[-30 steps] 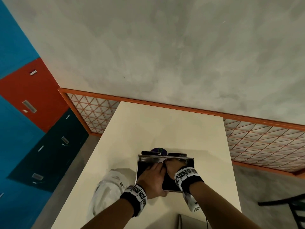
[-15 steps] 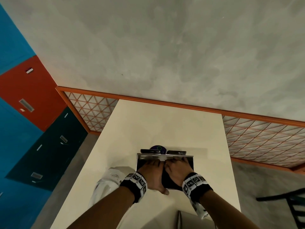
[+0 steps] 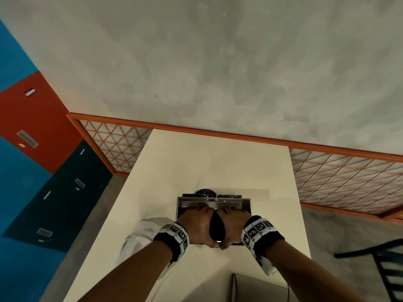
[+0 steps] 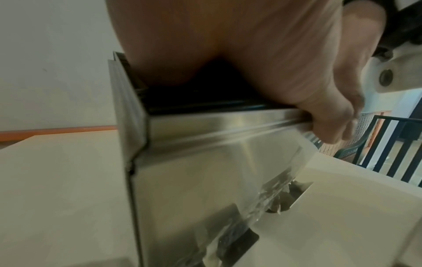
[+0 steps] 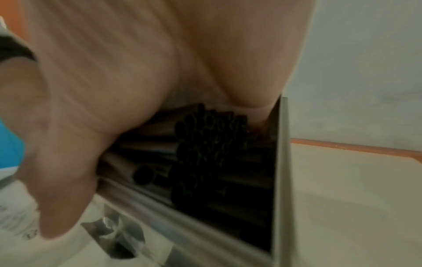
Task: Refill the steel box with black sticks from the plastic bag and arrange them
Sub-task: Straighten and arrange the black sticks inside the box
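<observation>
Both hands lie palm-down on the black sticks (image 5: pixel 205 144) inside the steel box (image 3: pixel 246 202), left hand (image 3: pixel 197 223) and right hand (image 3: pixel 233 223) side by side, thumbs hooked over its near rim. The box stands on the cream desk (image 3: pixel 218 162), with the white plastic bag (image 3: pixel 139 238) just left of it.

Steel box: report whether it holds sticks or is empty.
Holds sticks. The steel box has black sticks piled inside, ends showing in the right wrist view, under both hands.
</observation>
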`<action>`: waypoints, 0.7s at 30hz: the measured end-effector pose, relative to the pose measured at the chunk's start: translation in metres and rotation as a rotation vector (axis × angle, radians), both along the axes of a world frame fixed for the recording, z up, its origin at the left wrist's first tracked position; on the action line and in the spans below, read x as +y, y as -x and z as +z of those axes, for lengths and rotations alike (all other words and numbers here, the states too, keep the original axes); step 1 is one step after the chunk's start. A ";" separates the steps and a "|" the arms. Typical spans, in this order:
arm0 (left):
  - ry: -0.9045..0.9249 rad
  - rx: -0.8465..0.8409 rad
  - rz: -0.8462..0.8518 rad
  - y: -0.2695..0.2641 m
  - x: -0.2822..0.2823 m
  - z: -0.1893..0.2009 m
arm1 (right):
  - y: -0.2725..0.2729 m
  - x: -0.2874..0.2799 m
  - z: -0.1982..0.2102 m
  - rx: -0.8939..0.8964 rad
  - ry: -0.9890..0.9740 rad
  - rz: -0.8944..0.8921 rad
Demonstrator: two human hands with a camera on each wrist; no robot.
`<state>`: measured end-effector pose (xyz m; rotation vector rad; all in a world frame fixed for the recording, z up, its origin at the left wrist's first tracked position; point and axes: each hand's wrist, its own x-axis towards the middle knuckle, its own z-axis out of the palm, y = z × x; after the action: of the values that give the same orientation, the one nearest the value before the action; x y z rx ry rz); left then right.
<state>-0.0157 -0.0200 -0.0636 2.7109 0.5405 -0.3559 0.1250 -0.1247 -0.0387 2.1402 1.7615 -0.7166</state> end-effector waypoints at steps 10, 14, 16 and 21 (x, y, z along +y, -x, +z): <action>-0.019 0.056 -0.004 0.006 0.007 0.012 | -0.007 0.005 0.002 0.139 0.031 -0.018; -0.063 -0.015 -0.003 0.007 0.008 0.014 | -0.007 0.003 0.006 0.103 -0.027 -0.019; -0.055 -0.052 0.010 0.008 0.011 0.013 | -0.007 0.001 0.007 0.051 -0.080 -0.010; 0.021 -0.045 0.030 0.008 0.010 0.007 | -0.005 -0.004 0.008 -0.020 -0.117 0.015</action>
<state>-0.0240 -0.0096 -0.0564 2.6802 0.5613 -0.2910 0.1298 -0.1287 -0.0311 2.1976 1.8501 -0.6001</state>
